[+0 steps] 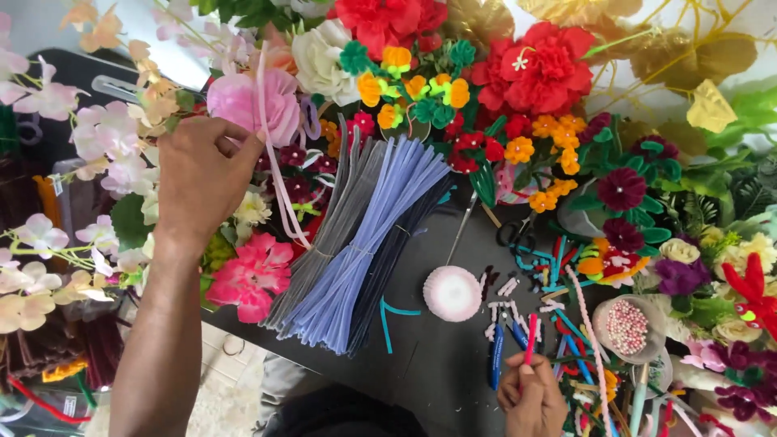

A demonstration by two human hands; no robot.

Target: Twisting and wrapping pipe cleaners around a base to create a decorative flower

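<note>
I took the bundle point(360, 243) of pipe cleaners as my landmark: long, thin, fuzzy stems in lilac, grey and dark blue, tied at the waist and fanned at both ends, lying on the dark table point(437, 356).

Left of the bundle's upper end, my left hand point(202, 174) was raised, back toward the camera. Its fingers were curled together, thumb and fingertips pinching a pink stem point(275, 162) near its top. The stem hung in a long, loose curve down beside the bundle; I judged it was held high to keep its length free of the flowers underneath. Just behind the hand sat a pink bloom point(247, 101), soft and ruffled.

Below and right of the bundle's lower end, my right hand point(530, 396) rested low near the table edge. Its fingers were closed in a loose fist around a short red piece point(531, 340), which stood upright out of the grip.

Between the bundle and that hand stood a small round cup point(452, 293) with a pleated pink rim. Right of it lay cut stem scraps point(558, 316) in blue, red and white, scattered flat, and beyond them a bowl point(627, 328) of tiny pale beads. Scissors point(515, 231) lay right of the bundle's middle.
</note>
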